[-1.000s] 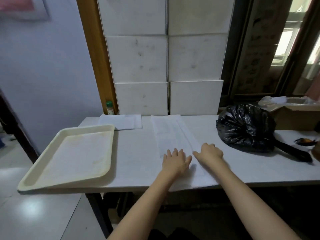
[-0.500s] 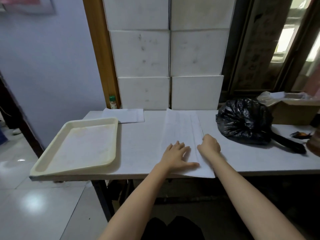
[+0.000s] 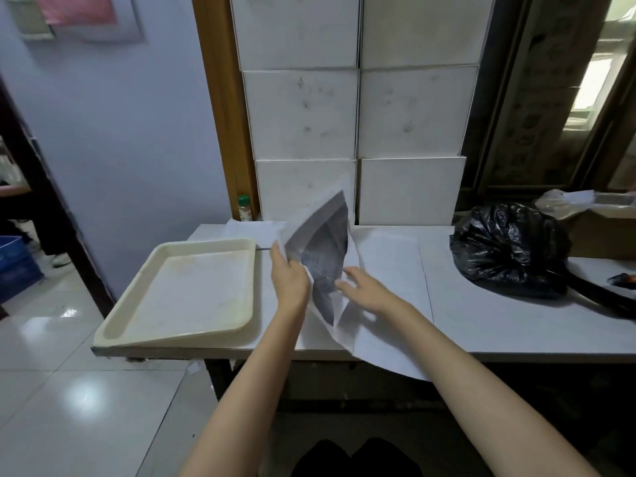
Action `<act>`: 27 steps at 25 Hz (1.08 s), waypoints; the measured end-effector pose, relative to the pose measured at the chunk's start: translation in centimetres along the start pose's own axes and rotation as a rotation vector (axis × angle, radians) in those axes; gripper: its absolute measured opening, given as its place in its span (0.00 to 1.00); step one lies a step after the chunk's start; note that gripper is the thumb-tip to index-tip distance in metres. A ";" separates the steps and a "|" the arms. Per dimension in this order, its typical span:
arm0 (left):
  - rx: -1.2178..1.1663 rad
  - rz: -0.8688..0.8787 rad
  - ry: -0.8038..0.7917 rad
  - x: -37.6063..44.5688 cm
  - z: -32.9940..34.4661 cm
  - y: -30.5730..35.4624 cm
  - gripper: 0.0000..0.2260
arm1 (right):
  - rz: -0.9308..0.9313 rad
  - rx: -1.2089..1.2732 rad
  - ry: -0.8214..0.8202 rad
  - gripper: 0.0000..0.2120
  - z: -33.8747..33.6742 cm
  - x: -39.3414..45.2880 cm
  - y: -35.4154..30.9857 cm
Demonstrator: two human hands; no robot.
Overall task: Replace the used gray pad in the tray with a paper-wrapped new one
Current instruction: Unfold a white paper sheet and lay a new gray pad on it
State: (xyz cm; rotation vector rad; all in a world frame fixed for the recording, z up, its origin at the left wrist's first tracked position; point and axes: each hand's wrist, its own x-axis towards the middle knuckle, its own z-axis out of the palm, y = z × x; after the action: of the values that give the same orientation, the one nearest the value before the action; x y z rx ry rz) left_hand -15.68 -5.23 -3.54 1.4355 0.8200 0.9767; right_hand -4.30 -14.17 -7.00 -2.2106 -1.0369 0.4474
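A cream plastic tray lies on the left of the white table, overhanging its front edge, with nothing gray in it. My left hand grips the left edge of a white paper wrapper and holds it lifted off the table. The wrapper is spread apart, and a gray pad shows inside it. My right hand has its fingers spread against the inside of the wrapper, beside the pad. The wrapper's lower corner hangs past the table's front edge.
A full black rubbish bag sits on the right of the table, with a cardboard box behind it. White boxes are stacked against the back. A flat white sheet and a small green-capped bottle are behind the tray.
The paper wrapper lay flat under both hands before. Now my left hand has lifted it upright and it is spread apart, so the gray pad inside shows.
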 end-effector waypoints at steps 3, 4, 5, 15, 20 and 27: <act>0.438 0.022 0.022 0.5 -2.6 -1.2 0.34 | -0.038 -0.275 0.037 0.32 2.9 -0.5 0.8; 0.667 0.054 0.062 0.8 -2.9 -1.6 0.37 | -0.033 -0.267 0.065 0.34 3.1 -0.5 0.7; 0.894 0.127 0.107 0.9 -2.9 -1.9 0.38 | -0.022 -0.237 0.079 0.35 3.1 -0.5 0.7; 1.502 0.132 -0.617 1.6 1.3 -4.8 0.23 | -0.002 -0.056 -0.107 0.39 0.2 1.4 2.7; 1.778 0.207 -0.439 3.2 4.8 -0.9 0.26 | 0.043 -0.159 -0.004 0.31 1.0 2.9 1.6; 1.330 0.070 -0.387 4.8 2.5 -7.0 0.25 | 0.128 -0.250 0.134 0.25 1.4 4.1 -0.1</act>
State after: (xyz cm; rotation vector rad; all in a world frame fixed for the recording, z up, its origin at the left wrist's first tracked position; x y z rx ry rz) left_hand -11.12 -1.19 -9.99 2.6620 1.1792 0.0451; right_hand -2.56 -10.36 -8.08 -2.5012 -0.9256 0.2295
